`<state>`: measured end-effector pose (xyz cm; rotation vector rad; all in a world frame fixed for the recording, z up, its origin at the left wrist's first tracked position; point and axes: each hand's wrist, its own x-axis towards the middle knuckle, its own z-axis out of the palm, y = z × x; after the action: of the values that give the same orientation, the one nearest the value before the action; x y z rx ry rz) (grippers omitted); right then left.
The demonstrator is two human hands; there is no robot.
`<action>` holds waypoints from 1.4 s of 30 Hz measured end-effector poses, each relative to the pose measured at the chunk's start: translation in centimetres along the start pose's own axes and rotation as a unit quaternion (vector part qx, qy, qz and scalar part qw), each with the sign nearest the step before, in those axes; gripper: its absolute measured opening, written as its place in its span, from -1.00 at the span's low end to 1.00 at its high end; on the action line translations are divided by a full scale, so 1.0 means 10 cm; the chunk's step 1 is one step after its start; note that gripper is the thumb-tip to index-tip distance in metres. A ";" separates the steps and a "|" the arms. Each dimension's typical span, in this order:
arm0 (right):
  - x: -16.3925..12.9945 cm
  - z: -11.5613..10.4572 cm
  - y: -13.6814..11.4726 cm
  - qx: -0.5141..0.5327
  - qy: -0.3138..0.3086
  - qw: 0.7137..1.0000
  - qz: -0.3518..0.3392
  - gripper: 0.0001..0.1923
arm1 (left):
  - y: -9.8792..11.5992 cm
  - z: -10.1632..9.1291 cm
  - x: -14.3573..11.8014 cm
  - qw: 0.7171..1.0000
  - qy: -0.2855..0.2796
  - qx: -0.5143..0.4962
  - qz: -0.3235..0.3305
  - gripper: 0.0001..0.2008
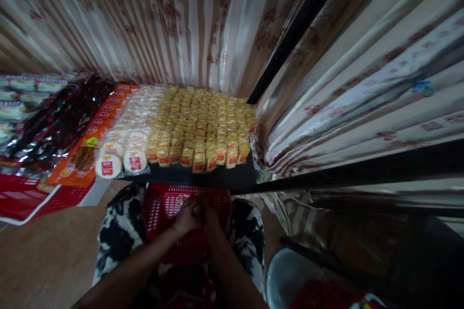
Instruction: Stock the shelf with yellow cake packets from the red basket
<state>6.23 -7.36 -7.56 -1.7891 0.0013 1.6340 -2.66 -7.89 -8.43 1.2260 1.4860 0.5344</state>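
My left hand (185, 217) and my right hand (210, 216) meet low in the middle of the view, fingers curled together over a red plastic basket (163, 207) that rests between my knees. The hands are dim and blurred, and whether they hold anything small is unclear. Just beyond the basket, a dark tabletop (203, 177) carries many rows of small yellow wrapped packets (203, 128) with red labels.
Left of the yellow packets lie rows of white round packets (123, 152), orange packs (97, 125) and dark foil packs (58, 120). A red crate (25, 198) stands at left. Striped curtains hang behind and at right. A white stool (290, 275) stands at lower right.
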 end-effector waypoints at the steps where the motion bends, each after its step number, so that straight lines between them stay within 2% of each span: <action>1: -0.02 -0.01 -0.02 0.014 -0.006 1.000 0.003 -0.78 | 0.07 -0.05 -0.04 1.000 0.006 0.009 0.013 -0.49; 5: -0.15 -0.08 -0.11 0.066 -0.045 0.997 -0.006 -0.81 | 0.32 -0.25 -0.14 1.000 0.004 0.000 0.026 -0.52; 8: -0.28 -0.14 -0.19 0.098 -0.084 0.991 -0.035 -0.75 | 0.45 -0.40 -0.18 0.994 -0.024 -0.106 -0.014 -0.61; 11: -0.41 -0.19 -0.28 0.098 -0.124 0.984 -0.077 -0.66 | 0.55 -0.52 -0.23 0.971 -0.065 -0.222 -0.053 -0.63; 14: -0.51 -0.23 -0.37 0.075 -0.163 0.978 -0.110 -0.55 | 0.66 -0.60 -0.29 0.958 -0.092 -0.265 -0.058 -0.61; 18: -0.63 -0.27 -0.49 0.066 -0.179 0.971 -0.148 -0.59 | 0.81 -0.63 -0.37 0.953 -0.101 -0.282 -0.051 -0.59; 22: -0.76 -0.29 -0.58 0.084 -0.181 0.956 -0.215 -0.59 | 0.98 -0.65 -0.40 0.969 -0.102 -0.223 -0.001 -0.52; 26: -0.89 -0.34 -0.73 0.049 -0.193 0.931 -0.306 -0.56 | 1.25 -0.75 -0.38 0.989 -0.098 -0.038 0.101 -0.55; 29: -0.99 -0.39 -0.89 -0.004 -0.219 0.916 -0.337 -0.46 | 1.51 -0.84 -0.37 0.979 -0.077 0.094 0.166 -0.61; 31: -1.05 -0.42 -1.00 -0.039 -0.241 0.902 -0.357 -0.41 | 1.67 -0.88 -0.37 0.968 -0.074 0.140 0.195 -0.59; 34: -1.11 -0.44 -1.14 -0.077 -0.243 0.886 -0.388 -0.46 | 1.86 -0.91 -0.37 0.961 -0.103 0.151 0.210 -0.53; 38: -1.11 -0.42 -1.25 -0.085 -0.221 0.876 -0.421 -0.53 | 2.02 -0.93 -0.29 0.959 -0.126 0.121 0.223 -0.63; 42: -0.95 -0.40 -1.39 -0.100 -0.079 0.865 -0.486 -0.42 | 2.21 -0.93 -0.07 0.969 -0.104 0.055 0.215 -0.67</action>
<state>14.00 -3.05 7.35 -1.3857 -1.0122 1.0199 -2.32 2.16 13.38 1.6546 1.0856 0.5909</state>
